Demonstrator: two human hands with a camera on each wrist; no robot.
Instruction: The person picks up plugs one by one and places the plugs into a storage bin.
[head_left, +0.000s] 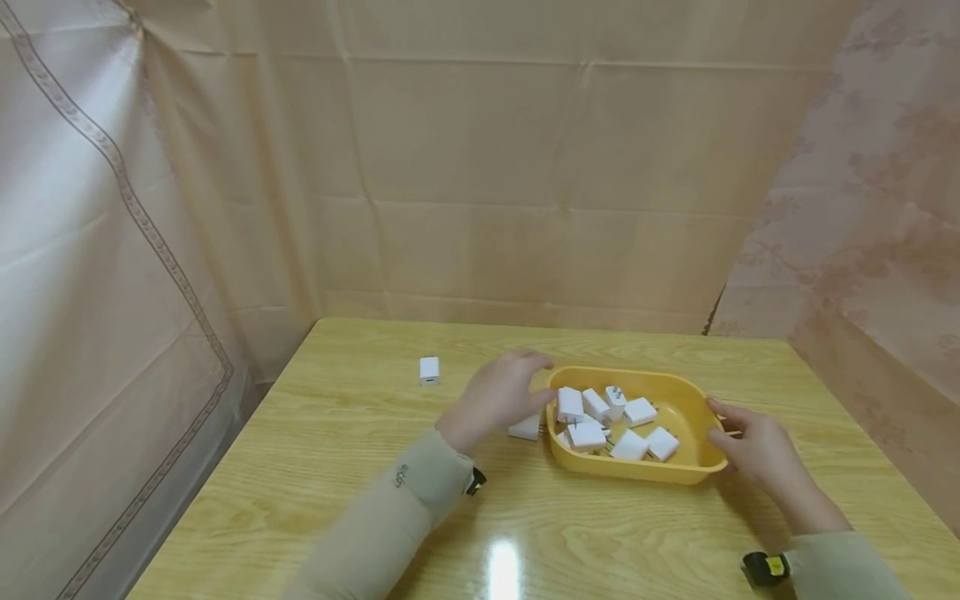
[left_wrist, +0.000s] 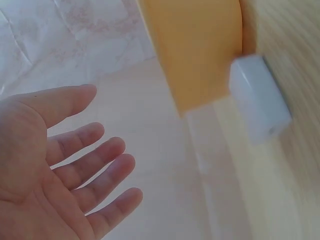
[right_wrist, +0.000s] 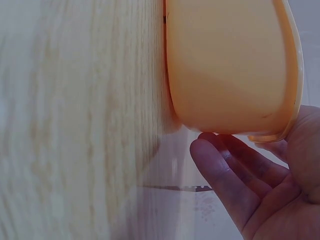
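A yellow oblong plastic basket [head_left: 637,472] stands on the wooden table with several white plug-in charger adapters [head_left: 586,436] heaped mostly in its left half. At the basket's left end my left hand [head_left: 498,398] hovers, its fingers spread and nothing in the palm in the left wrist view. Beneath that hand, beside the basket's outer wall, one white charger adapter [left_wrist: 260,97] lies on the table. My right hand [head_left: 761,450] holds the basket's right end, thumb and fingers at the rim; the right wrist view shows the fingertips against the outer wall.
Another white charger adapter [head_left: 429,371] lies by itself on the wooden table [head_left: 300,483], left of the left hand. Beige cloth [head_left: 480,167] hangs behind the table, with pale patterned cloth [head_left: 885,250] along the right side.
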